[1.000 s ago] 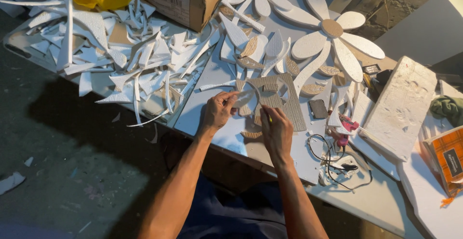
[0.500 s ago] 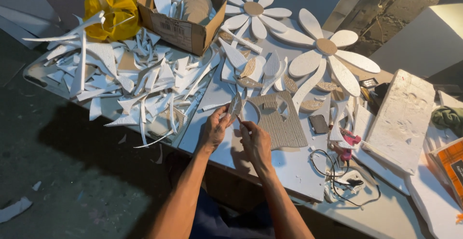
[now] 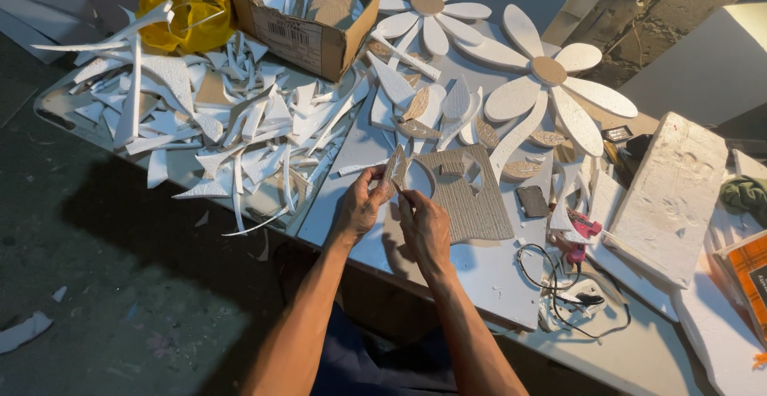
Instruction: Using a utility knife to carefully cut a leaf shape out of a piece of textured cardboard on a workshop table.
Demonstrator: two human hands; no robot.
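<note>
Leftmost, a heap of white foam offcuts (image 3: pixel 216 124) covers the bench (image 3: pixel 495 292) to the left of the cardboard mat (image 3: pixel 471 196), likely swept aside to free working room. Just left of that mat, the left hand (image 3: pixel 361 208) has its fingers clamped on a small petal-shaped piece (image 3: pixel 396 169), held upright, seemingly so the right hand (image 3: pixel 425 224) can work its edge; its fingers pinch together at the piece. Right of the mat lie finished foam daisies (image 3: pixel 547 84). Below, a dusty concrete floor (image 3: pixel 104 284).
</note>
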